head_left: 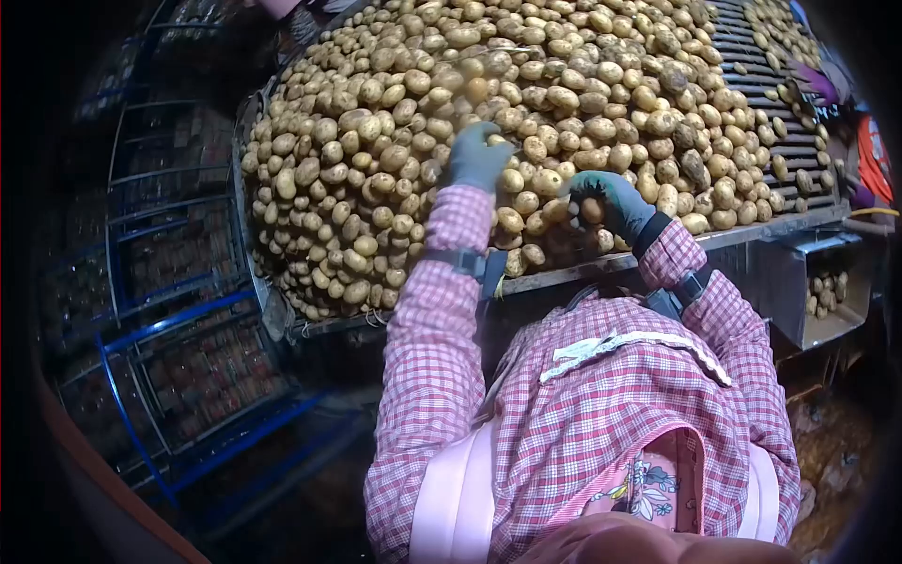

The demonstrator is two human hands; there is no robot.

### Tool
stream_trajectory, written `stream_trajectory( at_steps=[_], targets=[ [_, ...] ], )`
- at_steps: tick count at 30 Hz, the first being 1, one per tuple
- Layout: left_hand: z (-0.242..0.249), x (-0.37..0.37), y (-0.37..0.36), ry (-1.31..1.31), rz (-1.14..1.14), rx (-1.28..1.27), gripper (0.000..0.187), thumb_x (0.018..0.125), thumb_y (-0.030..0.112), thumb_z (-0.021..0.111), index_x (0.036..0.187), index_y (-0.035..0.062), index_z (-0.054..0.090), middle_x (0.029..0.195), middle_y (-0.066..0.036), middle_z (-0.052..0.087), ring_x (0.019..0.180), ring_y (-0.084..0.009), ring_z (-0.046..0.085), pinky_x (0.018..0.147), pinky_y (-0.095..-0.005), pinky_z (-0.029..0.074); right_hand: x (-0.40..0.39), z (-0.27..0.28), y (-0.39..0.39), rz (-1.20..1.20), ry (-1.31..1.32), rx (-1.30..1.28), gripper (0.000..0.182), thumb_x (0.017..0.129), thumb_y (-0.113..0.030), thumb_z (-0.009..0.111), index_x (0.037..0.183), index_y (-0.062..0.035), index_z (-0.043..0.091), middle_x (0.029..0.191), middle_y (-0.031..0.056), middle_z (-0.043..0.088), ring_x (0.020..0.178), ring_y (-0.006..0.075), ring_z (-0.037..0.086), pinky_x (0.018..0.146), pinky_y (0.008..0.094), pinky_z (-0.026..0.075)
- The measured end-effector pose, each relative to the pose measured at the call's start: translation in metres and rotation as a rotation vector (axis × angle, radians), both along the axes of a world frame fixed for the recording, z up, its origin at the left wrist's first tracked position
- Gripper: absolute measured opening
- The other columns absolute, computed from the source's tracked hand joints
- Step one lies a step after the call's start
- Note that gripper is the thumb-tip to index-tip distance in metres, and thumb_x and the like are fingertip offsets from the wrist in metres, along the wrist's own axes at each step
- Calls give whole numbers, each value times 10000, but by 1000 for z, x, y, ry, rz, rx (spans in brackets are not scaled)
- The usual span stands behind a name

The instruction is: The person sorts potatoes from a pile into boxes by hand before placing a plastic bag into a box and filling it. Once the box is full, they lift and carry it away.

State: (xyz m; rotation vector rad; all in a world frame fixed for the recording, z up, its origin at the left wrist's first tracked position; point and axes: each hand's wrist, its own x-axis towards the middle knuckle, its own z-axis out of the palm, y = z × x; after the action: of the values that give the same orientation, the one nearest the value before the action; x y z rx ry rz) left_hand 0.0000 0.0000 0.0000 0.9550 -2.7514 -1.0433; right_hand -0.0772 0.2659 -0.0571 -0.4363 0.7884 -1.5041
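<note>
A large heap of potatoes [376,141] covers the sorting table in front of me. My left hand [480,158], in a grey-green glove, is over the middle of the heap with thumb and fingers apart, and nothing shows between them. Just beyond its fingertips is a blurred brownish potato [476,89]. Near the table's front edge, my right hand [611,202], in a green and grey glove, has its fingers curled round a brown potato [592,210]. Other potatoes lie below and beside both hands.
The table's metal edge [564,274] runs close to my body. Dark slatted bars [742,56] lie at the right, above a metal bin [795,291] with potatoes. Blue-framed racks [178,310] stand at left. A co-worker's purple glove [816,85] is at far right.
</note>
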Motion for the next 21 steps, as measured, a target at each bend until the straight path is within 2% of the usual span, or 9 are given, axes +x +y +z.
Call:
stream_trajectory(
  at_steps=[2, 5, 7, 9, 10, 11, 13, 14, 21],
  targets=[
    [11, 6, 11, 255, 215, 789, 342, 824, 91, 769, 1145, 13, 679, 984, -77, 694, 824, -159, 654, 770, -268, 557, 10, 38, 7, -148, 295, 208, 340, 1012, -125, 499, 1310, -49, 644, 1121, 154, 698, 912, 225, 701, 861, 300, 554],
    [33, 26, 52, 220, 95, 1124, 272, 902, 48, 694, 1169, -4, 694, 1051, -82, 724, 920, -177, 695, 797, -270, 564, 30, 58, 3, -322, -238, 114, 369, 1055, -231, 515, 1339, -13, 609, 1103, 77, 716, 922, 141, 679, 807, 258, 557],
    [42, 31, 81, 146, -108, 885, 259, 926, 73, 671, 1169, -12, 705, 1095, -90, 730, 971, -187, 702, 835, -291, 568, 27, 37, 5, -340, 59, 20, 331, 1049, -274, 548, 1240, -23, 649, 1156, 70, 702, 949, 164, 675, 818, 243, 547],
    [43, 33, 87, 136, -262, 668, 248, 946, 108, 653, 1151, -12, 723, 1132, -113, 734, 1006, -200, 704, 875, -318, 561, 22, 43, 25, -130, -199, 104, 320, 1019, -284, 597, 1203, -31, 661, 1009, 43, 702, 872, 129, 657, 792, 265, 545],
    [39, 34, 86, 153, -293, 568, 244, 953, 131, 645, 1133, -8, 736, 1146, -132, 736, 1014, -209, 703, 895, -333, 553, 26, 39, 37, -183, -347, 188, 341, 1015, -283, 627, 1211, -6, 656, 1087, 40, 692, 1072, 127, 626, 953, 297, 504],
    [47, 32, 86, 154, -301, 524, 229, 956, 113, 651, 1127, -14, 736, 1126, -117, 736, 1012, -191, 690, 890, -316, 547, 32, 22, 46, -396, 22, 67, 315, 1017, -263, 627, 1201, -8, 656, 1053, 35, 686, 1038, 105, 627, 914, 259, 504],
    [51, 33, 78, 188, -277, 478, 219, 961, 86, 661, 1137, -25, 730, 1089, -97, 734, 1003, -161, 664, 881, -284, 536, 28, 52, 90, -456, -272, 273, 378, 972, -294, 672, 1226, -13, 659, 1033, 37, 710, 856, 79, 639, 655, 242, 540],
    [58, 36, 71, 205, -309, 356, 220, 964, 82, 658, 1144, -25, 728, 1102, -101, 733, 988, -164, 671, 871, -278, 539, 22, 60, 116, -604, -116, 267, 390, 977, -250, 685, 1278, -8, 630, 1118, 50, 688, 1052, 112, 637, 901, 257, 520],
    [55, 84, -9, 172, 132, 246, 220, 979, 109, 649, 1155, 17, 743, 1049, -34, 731, 914, -92, 639, 790, -251, 522, -27, 167, 376, -1058, -80, 361, 441, 917, -324, 690, 1148, 45, 620, 755, 77, 578, 671, 222, 562, 548, 380, 521]
  ],
)
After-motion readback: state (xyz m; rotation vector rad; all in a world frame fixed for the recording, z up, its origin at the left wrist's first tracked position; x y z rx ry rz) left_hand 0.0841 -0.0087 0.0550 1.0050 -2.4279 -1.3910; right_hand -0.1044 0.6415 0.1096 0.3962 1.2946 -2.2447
